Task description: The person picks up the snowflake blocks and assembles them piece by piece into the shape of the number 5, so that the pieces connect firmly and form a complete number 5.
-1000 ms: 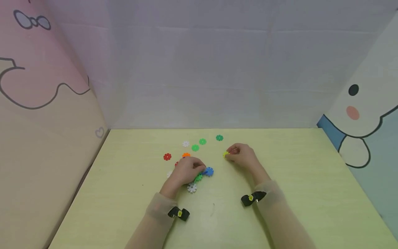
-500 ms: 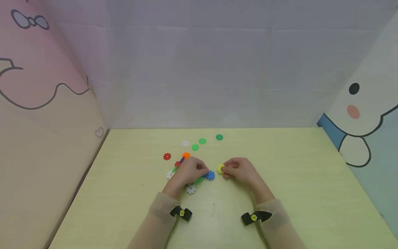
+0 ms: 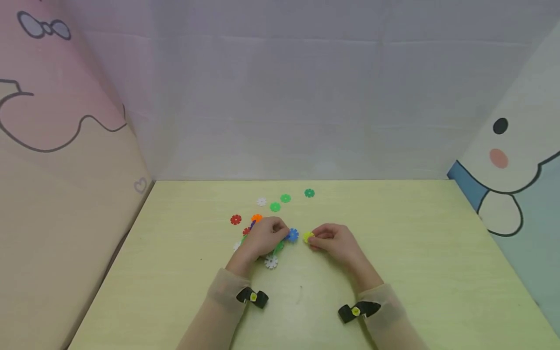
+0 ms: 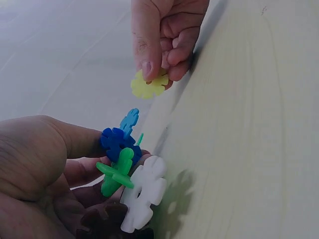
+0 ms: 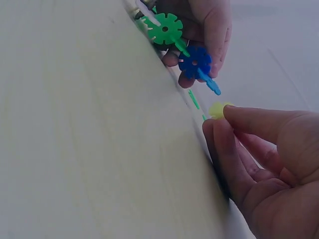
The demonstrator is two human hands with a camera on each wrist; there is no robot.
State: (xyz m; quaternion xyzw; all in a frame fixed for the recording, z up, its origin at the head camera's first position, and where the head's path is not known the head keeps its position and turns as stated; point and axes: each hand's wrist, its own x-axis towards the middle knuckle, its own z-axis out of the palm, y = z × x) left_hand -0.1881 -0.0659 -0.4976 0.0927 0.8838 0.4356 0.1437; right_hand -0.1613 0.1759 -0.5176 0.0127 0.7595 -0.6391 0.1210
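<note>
My left hand (image 3: 261, 238) grips a chain of slotted plastic snowflake discs. In the left wrist view its thumb and fingers hold the dark blue disc (image 4: 113, 142). A light blue disc (image 4: 130, 122) juts from that one, with green discs (image 4: 117, 174) and a white disc (image 4: 145, 195) on its other side. A dark disc (image 4: 102, 221) shows beyond the white one. Across from it, my right hand (image 3: 338, 242) pinches a yellow snowflake disc (image 4: 144, 88) between thumb and fingertips. A small gap separates the yellow disc from the light blue one.
Loose snowflake discs lie toward the back of the table (image 3: 415, 243): a red disc (image 3: 236, 219), a white disc (image 3: 261, 201), light green discs (image 3: 275, 207) and a dark green disc (image 3: 309, 193). An orange disc (image 3: 256, 218) shows behind the left hand. A pale curtain (image 3: 280, 107) stands behind.
My right hand has come left and nearer with the yellow disc, up close to the chain. My left hand keeps its grip, dipping slightly and then rising back with the chain.
</note>
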